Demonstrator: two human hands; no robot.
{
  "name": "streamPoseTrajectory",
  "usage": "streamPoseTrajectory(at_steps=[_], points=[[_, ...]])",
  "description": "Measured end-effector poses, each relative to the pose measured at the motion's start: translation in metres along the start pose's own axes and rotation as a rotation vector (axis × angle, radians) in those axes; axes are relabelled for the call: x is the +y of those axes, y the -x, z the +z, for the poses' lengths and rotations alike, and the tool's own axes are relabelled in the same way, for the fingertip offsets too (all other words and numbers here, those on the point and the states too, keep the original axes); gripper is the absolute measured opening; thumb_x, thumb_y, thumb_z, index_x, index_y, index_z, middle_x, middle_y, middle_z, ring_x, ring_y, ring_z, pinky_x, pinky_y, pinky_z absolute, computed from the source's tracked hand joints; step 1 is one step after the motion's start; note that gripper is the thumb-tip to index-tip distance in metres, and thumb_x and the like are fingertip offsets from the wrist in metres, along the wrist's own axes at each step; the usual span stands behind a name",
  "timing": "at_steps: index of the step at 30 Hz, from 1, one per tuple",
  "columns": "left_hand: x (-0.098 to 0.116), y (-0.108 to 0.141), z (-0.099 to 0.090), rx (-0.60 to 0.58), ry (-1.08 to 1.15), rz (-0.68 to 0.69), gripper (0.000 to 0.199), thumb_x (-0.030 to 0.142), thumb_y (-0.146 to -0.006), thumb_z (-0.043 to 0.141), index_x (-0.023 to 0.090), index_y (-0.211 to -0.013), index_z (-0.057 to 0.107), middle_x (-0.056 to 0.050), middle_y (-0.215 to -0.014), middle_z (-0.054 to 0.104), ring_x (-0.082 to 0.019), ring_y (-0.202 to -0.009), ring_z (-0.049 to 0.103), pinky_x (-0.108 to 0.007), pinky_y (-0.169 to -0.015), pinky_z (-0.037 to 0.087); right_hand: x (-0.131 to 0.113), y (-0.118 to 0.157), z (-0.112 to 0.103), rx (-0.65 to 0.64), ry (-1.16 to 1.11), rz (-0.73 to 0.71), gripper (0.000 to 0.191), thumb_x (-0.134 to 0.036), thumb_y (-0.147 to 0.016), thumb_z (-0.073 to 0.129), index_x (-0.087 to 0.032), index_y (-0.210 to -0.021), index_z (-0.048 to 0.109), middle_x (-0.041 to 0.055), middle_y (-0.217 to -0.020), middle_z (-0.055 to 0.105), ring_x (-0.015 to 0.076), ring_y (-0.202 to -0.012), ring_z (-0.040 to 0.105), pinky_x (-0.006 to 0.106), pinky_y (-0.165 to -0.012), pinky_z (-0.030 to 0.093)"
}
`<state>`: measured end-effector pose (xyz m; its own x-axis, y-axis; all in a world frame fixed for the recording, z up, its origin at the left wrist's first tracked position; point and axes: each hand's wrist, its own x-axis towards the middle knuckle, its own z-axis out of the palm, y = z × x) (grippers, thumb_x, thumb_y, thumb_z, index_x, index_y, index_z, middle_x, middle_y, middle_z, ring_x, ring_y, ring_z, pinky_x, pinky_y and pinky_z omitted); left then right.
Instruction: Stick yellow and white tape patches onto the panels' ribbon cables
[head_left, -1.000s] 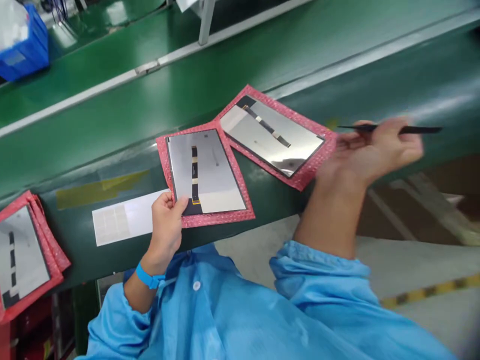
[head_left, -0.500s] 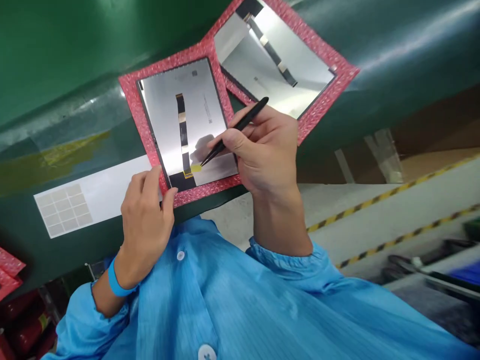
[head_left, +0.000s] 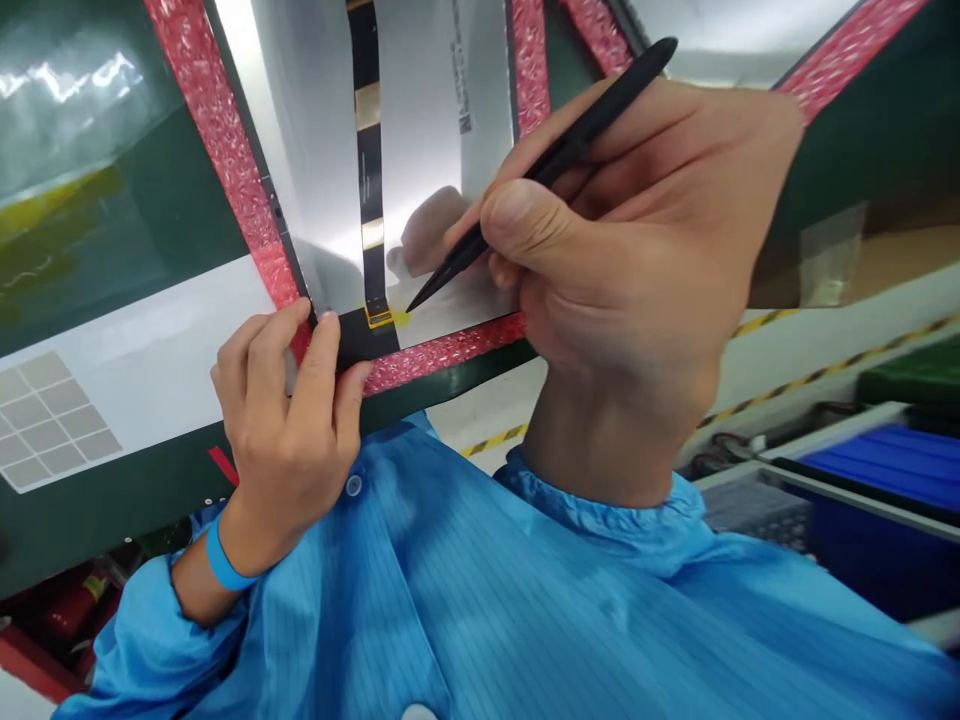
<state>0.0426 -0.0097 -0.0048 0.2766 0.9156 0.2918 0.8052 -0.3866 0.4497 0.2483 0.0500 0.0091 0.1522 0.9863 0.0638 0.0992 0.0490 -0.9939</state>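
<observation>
A silver-backed display panel lies on pink bubble wrap. A dark flex cable runs down it to a yellow-edged connector end on the black corner patch. My right hand pinches black pointed tweezers. Their tip is at a small translucent yellow tab beside the connector end; whether they grip it I cannot tell. My left hand rests with fingers apart at the panel's lower left corner, the fingertips on the panel edge and wrap, the thumb by the bottom edge.
A white sheet with grey squares lies left on the green mat. More pink wrap with a second panel is at upper right. Beyond the table edge are yellow-black floor tape and a blue bin.
The view has come closer to the panel. The tweezers' tip has shifted slightly toward the connector end over the yellow tab. My left hand stays at the same corner, its fingers a little more spread.
</observation>
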Motion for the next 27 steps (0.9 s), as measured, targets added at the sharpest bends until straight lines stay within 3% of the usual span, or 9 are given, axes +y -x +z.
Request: streamPoseTrajectory(at_steps=[2,5,10,15,20,24,27], points=[[0.0001,0.0003,0.0,-0.009,0.004,0.006,0.036,0.026,-0.097,0.073,0.019,-0.132,0.069,-0.018,-0.134,0.071,-0.036,-0.125,0.065,-0.053,-0.106,0.054,-0.0019,0.0016,0.0009,0.007,0.033,0.023,0.012,-0.026,-0.095,0.083,-0.032,-0.085,0.079,-0.0011,-0.076,0.073,0.0193,-0.055,0.058,0.036,-0.044,0.04],[0.0,0.0008,-0.0007,-0.038,0.028,0.001,0.04,0.026,-0.097,0.073,0.019,-0.136,0.068,-0.019,-0.137,0.069,-0.038,-0.128,0.063,-0.056,-0.11,0.051,-0.0042,0.0032,0.0033,0.005,0.071,0.051,0.016,-0.017,-0.095,0.078,-0.031,-0.088,0.079,0.0,-0.079,0.071,0.0208,-0.063,0.064,0.035,-0.051,0.05],[0.0008,0.0004,-0.0025,-0.061,0.033,-0.017,0.041,0.029,-0.098,0.073,0.027,-0.138,0.066,-0.015,-0.14,0.068,-0.036,-0.13,0.062,-0.059,-0.111,0.049,-0.0011,0.0023,0.0029,-0.025,0.075,0.063,0.015,-0.031,-0.095,0.084,-0.03,-0.085,0.074,0.0017,-0.081,0.068,0.0235,-0.072,0.069,0.035,-0.058,0.056],[0.0004,0.0003,-0.0008,-0.033,0.036,0.006,0.04,0.03,-0.096,0.075,0.024,-0.134,0.067,-0.017,-0.137,0.069,-0.037,-0.127,0.064,-0.058,-0.105,0.053,0.0002,0.0002,-0.0007,-0.048,0.158,0.062,0.013,-0.034,-0.095,0.083,-0.031,-0.086,0.075,0.0017,-0.083,0.067,0.0249,-0.072,0.069,0.039,-0.06,0.056],[-0.0005,0.0004,0.0008,-0.021,0.061,0.016,0.04,0.031,-0.097,0.074,0.023,-0.135,0.068,-0.018,-0.138,0.069,-0.038,-0.127,0.063,-0.061,-0.109,0.05,-0.0011,-0.0019,-0.0026,-0.071,0.21,0.081,0.014,-0.043,-0.095,0.083,-0.034,-0.087,0.077,0.0008,-0.09,0.071,0.0289,-0.076,0.071,0.044,-0.057,0.059],[0.0004,-0.0003,-0.0003,-0.033,0.051,0.021,0.04,0.029,-0.096,0.076,0.02,-0.134,0.069,-0.02,-0.137,0.069,-0.039,-0.126,0.064,-0.059,-0.105,0.052,0.0005,-0.0022,-0.0044,-0.101,0.24,0.044,0.01,-0.033,-0.1,0.077,-0.032,-0.091,0.076,-0.0033,-0.091,0.071,0.021,-0.078,0.072,0.035,-0.064,0.064],[0.0013,-0.0009,-0.001,-0.029,0.052,0.011,0.039,0.028,-0.096,0.075,0.023,-0.134,0.068,-0.018,-0.137,0.069,-0.038,-0.127,0.064,-0.059,-0.105,0.052,0.0032,-0.0015,-0.0046,-0.101,0.215,0.023,0.015,-0.035,-0.102,0.078,-0.031,-0.088,0.074,-0.0053,-0.089,0.069,0.0201,-0.089,0.075,0.028,-0.064,0.064]])
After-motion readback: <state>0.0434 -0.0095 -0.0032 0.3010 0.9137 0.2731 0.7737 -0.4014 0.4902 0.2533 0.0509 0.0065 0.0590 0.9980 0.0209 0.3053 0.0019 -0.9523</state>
